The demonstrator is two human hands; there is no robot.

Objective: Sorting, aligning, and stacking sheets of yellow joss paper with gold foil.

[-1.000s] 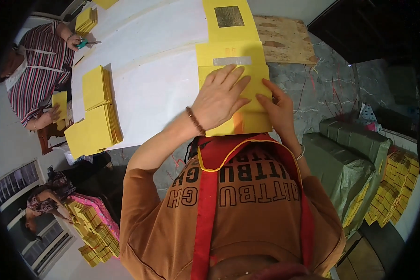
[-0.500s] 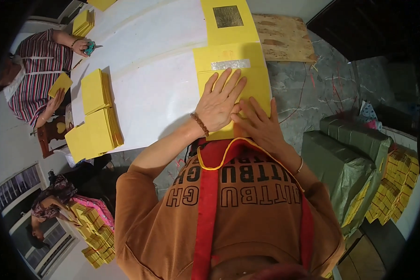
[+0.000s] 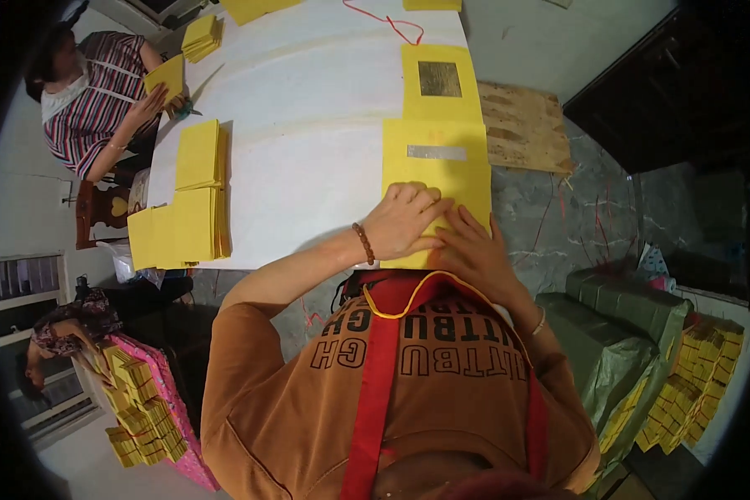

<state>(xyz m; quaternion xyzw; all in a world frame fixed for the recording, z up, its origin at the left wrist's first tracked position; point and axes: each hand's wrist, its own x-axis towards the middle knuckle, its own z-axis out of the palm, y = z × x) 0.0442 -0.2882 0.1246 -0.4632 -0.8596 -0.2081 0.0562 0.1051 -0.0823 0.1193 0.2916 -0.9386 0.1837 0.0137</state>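
Note:
A yellow paper sheet [image 3: 401,158] with a silver strip [image 3: 436,152] lies at the right side of the white table, by its front edge. My left hand [image 3: 402,220], with a brown bead bracelet, rests on the sheet with its fingers curled. Its fingertips are hidden, so what they grip cannot be made out. Beside it, my right hand [image 3: 472,247] presses on the sheet with its fingers stretched out. Just beyond lies another yellow sheet [image 3: 417,107] bearing a dark gold square [image 3: 439,79].
Stacks of folded yellow paper [image 3: 198,154] line the left side of the white table [image 3: 300,167]. There, a person [image 3: 100,100] in stripes holds yellow paper. Another person [image 3: 62,333] is by yellow bundles at lower left. Green wrapped bales [image 3: 596,350] stand to my right.
My left hand has drawn back toward me from beside the silver strip, and its flat fingers have curled. The right hand stays on the sheet. The striped person has raised the yellow paper.

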